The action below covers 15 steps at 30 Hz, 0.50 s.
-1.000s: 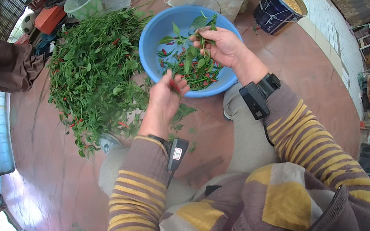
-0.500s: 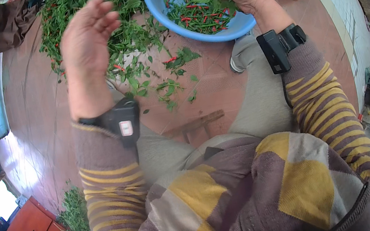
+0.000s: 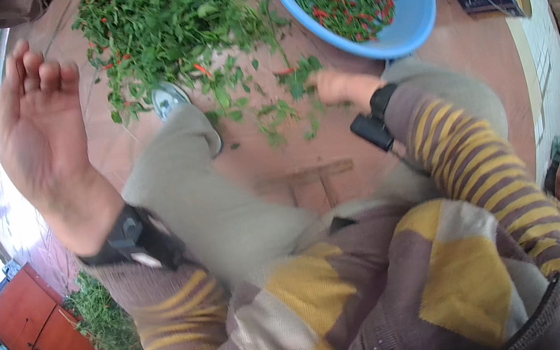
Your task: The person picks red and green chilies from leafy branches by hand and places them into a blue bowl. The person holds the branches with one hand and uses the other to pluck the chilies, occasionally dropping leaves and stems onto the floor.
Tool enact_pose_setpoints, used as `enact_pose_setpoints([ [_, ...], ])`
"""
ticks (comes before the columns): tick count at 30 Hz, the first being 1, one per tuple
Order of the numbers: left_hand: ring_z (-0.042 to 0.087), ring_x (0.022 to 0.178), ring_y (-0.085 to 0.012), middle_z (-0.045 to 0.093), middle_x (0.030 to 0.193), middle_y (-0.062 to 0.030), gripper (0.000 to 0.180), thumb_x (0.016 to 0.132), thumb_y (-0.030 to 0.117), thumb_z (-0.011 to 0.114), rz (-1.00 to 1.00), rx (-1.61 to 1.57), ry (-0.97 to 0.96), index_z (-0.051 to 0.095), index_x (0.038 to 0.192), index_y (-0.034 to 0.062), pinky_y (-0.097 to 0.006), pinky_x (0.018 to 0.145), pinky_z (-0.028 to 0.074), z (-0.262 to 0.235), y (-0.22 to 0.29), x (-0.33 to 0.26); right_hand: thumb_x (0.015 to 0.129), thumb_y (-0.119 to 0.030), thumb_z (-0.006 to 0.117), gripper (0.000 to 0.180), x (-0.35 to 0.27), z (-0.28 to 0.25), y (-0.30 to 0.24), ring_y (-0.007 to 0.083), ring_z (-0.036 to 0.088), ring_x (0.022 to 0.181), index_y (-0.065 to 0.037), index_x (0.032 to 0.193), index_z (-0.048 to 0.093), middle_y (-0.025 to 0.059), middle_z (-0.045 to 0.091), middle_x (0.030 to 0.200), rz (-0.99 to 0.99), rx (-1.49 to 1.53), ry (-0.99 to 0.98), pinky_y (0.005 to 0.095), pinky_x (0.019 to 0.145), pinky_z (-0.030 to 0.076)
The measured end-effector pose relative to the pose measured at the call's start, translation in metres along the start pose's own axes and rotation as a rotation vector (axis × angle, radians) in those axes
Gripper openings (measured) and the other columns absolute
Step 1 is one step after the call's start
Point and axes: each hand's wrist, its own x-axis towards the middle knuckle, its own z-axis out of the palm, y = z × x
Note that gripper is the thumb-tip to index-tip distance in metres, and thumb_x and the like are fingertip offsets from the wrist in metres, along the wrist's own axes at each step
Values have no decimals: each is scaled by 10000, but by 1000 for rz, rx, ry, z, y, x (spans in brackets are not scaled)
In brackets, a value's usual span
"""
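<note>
Right hand (image 3: 338, 86) dropped from bowl (image 3: 417, 16) to leafy sprigs (image 3: 282, 100).

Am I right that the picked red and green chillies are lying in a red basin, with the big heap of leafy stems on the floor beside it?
Not quite: the basin is blue, not red, as the head view shows. The rest holds: red and green chillies lie inside it, and the big heap of leafy stems is spread on the floor beside it.

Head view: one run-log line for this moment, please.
left hand: raised, open, empty | right hand: at leafy sprigs | blue basin: chillies inside
</note>
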Motion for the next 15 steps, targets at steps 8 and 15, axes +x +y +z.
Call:
enact_pose_setpoints([
  [8,469,672,-130,531,806,-41,273,944,191,405,-105,-9,84,509,1071,-27,-286,637,367,20,-15,-12,793,-195,571,683,101,-13,4,352,451,1170,-64,1387,260,261,469,1238,242,66,139,379,963,385],
  [15,460,630,-146,532,773,-71,294,941,184,390,-103,65,122,493,1063,-64,-284,579,347,36,-29,-9,737,-280,642,724,179,-10,4,311,477,1163,-55,1353,335,234,453,1278,412,456,159,368,947,409],
])
